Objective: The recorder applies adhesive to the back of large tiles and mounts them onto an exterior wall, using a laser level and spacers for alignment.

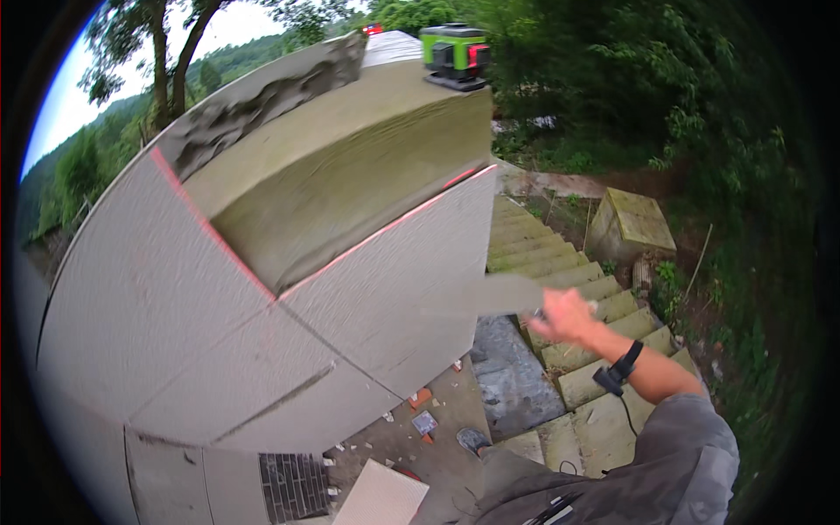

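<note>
My right hand (pixel 564 317) grips a flat trowel, its pale blade (pixel 490 296) motion-blurred, over the lower right part of a grey tiled wall (pixel 385 324). A red laser line (pixel 219 236) runs along the tile edges around a bare mortar-coated recess (pixel 350 175). Higher up, a grey slab (pixel 206 118) carries dark ridged wet mortar. A green-and-black laser level (pixel 453 54) stands on the wall's top ledge (pixel 394 87). My left hand is out of view.
Mossy concrete steps (pixel 595 324) descend on the right beside a concrete block (pixel 630 227) and dense bushes. Below are a grey sheet (pixel 516 376), scattered brick pieces (pixel 422 398), a loose tile (pixel 381 494) and dark paving (pixel 293 486). Trees stand behind the wall.
</note>
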The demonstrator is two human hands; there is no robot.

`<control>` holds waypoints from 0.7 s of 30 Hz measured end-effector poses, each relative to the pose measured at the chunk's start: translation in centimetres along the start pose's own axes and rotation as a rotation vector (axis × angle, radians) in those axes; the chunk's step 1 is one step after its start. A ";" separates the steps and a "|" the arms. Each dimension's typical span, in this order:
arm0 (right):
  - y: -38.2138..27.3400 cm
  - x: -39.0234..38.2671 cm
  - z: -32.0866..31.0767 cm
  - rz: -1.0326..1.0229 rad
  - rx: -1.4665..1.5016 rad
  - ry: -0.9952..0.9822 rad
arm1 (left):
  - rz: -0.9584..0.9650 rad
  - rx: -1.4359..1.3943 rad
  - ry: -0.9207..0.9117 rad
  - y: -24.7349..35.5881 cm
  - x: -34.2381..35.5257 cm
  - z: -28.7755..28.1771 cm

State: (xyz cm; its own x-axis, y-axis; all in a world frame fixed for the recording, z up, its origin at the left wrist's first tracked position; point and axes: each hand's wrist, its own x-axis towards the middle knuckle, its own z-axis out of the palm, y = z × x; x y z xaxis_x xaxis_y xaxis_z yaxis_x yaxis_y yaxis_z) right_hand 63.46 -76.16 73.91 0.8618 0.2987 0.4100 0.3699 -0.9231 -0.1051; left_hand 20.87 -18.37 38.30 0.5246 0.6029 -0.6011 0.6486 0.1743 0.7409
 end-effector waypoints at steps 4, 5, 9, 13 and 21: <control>11.9 5.6 -5.9 -0.019 -0.160 0.268 | 0.024 0.064 -0.062 6.3 2.9 4.6; 14.5 6.7 -7.2 -0.047 -0.200 0.300 | 0.019 0.071 -0.062 7.4 3.4 5.4; 21.8 10.3 -10.4 -0.153 -0.379 0.336 | 0.156 0.252 -0.129 10.3 4.4 6.6; 25.9 13.1 -11.4 -0.210 -0.452 0.196 | 0.199 0.235 -0.149 10.9 4.4 6.2; 29.3 16.9 -10.4 -0.269 -0.400 0.153 | 0.005 0.233 -0.098 8.7 3.2 5.8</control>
State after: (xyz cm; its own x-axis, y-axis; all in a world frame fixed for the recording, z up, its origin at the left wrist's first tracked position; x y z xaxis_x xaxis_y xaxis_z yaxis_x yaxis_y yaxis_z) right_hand 85.25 -100.66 87.14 0.6823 0.5273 0.5063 0.3838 -0.8479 0.3658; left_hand 31.41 -19.48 41.09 0.5719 0.5230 -0.6320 0.7493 -0.0194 0.6619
